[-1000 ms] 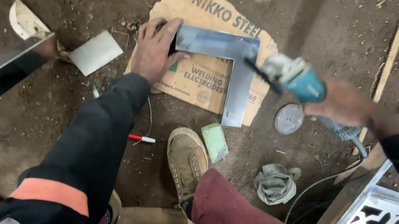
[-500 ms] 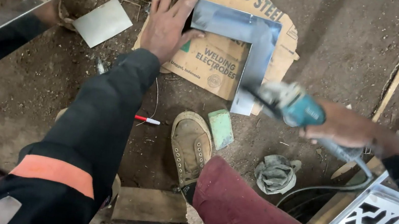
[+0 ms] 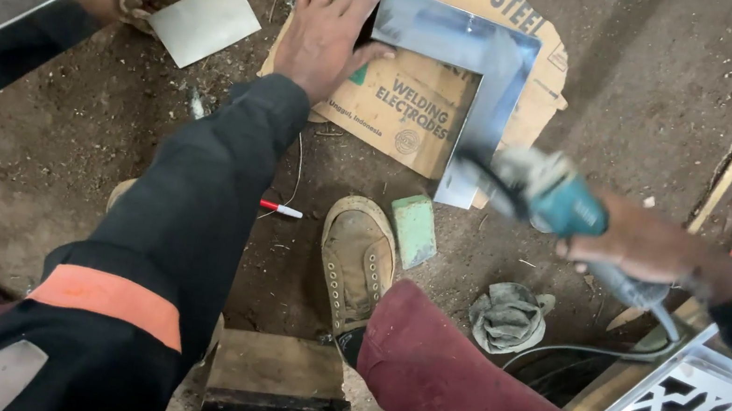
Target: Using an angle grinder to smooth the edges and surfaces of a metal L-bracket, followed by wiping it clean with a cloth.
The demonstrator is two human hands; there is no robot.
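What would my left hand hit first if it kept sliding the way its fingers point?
The left hand already rests on the L-shaped steel piece; beyond its fingertips lies only cardboard, then the frame's edge.

Under my hands I see a brown dirt floor (image 3: 675, 77). Beneath my left hand (image 3: 328, 31) lies a torn cardboard sheet (image 3: 397, 111); a red marker pen (image 3: 279, 208) and green rectangular block (image 3: 414, 230) lie nearer me; a crumpled grey rag (image 3: 510, 317) sits below my right hand (image 3: 652, 248).

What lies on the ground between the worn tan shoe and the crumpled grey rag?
In the head view, a pale green rectangular block lies on the dirt between the worn tan shoe and the crumpled grey rag, close beside the shoe's toe.
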